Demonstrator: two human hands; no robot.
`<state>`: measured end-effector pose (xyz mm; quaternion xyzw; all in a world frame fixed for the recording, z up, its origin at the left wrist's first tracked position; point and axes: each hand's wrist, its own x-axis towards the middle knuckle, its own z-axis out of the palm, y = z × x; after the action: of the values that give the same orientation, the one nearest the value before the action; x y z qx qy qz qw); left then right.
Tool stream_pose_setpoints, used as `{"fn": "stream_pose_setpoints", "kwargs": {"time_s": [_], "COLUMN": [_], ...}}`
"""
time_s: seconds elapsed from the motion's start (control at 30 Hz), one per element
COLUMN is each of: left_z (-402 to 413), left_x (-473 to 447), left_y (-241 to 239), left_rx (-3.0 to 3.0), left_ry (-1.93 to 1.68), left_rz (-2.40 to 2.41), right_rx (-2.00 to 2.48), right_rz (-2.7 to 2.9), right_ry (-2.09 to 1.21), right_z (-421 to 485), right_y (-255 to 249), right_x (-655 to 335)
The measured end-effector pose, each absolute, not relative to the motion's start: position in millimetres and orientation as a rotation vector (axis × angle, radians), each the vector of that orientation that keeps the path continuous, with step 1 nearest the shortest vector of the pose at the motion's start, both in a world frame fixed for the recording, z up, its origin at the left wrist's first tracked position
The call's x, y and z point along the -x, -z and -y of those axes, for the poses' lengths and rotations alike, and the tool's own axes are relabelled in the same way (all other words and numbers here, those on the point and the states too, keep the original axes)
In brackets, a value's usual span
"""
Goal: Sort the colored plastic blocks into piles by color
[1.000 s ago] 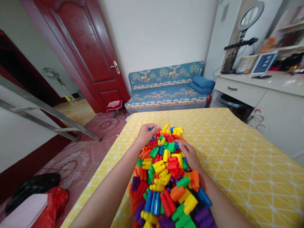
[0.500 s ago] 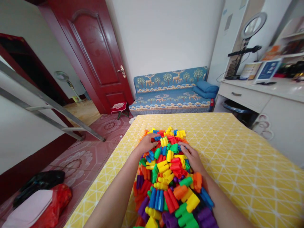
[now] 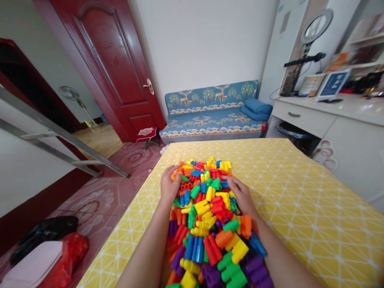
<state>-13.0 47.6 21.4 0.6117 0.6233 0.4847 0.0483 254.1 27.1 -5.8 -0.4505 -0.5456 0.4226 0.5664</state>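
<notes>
A heap of several coloured plastic tube blocks (image 3: 210,216) in red, yellow, blue, green, orange and purple lies on the yellow patterned tablecloth (image 3: 300,208). My left hand (image 3: 168,186) rests against the heap's left side, fingers spread and flat, nothing gripped. On the heap's right side lies my right hand (image 3: 242,196), fingers stretched over the blocks, holding none. Both forearms run alongside the heap towards me.
A red door (image 3: 120,76) stands open at the left beyond the table. A blue patterned sofa (image 3: 210,116) sits against the far wall. A white desk (image 3: 330,116) with a ring light is at the right. Bags lie on the floor at lower left.
My left hand has slid from the top far end of the heap down to its left side. My right hand has stayed on the right side.
</notes>
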Motion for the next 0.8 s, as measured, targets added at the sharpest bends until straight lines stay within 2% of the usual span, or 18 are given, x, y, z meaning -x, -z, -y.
{"fn": "stream_pose_setpoints", "kwargs": {"time_s": [0.1,0.33,0.6,0.8], "left_z": [-54.7,-55.9,-56.5,-53.3], "left_x": [40.6,52.3,49.3,48.7], "left_y": [2.4,24.1,23.2,20.2], "left_rx": [-1.713,-1.838,-1.879,-1.831], "left_ry": [-1.271,-1.173,-1.142,-1.148], "left_rz": [-2.057,-1.761,-1.786,-1.730], "right_rx": [0.998,1.102,1.259,1.181], "right_rz": [1.119,0.881,1.193,1.422], "right_ry": [-1.019,-0.914,-0.989,-1.185], "right_z": [-25.9,-63.4,-128.6,-109.9], "right_y": [7.8,33.7,20.9,8.1], "right_x": [-253.7,-270.5,-276.5,-257.2]}}
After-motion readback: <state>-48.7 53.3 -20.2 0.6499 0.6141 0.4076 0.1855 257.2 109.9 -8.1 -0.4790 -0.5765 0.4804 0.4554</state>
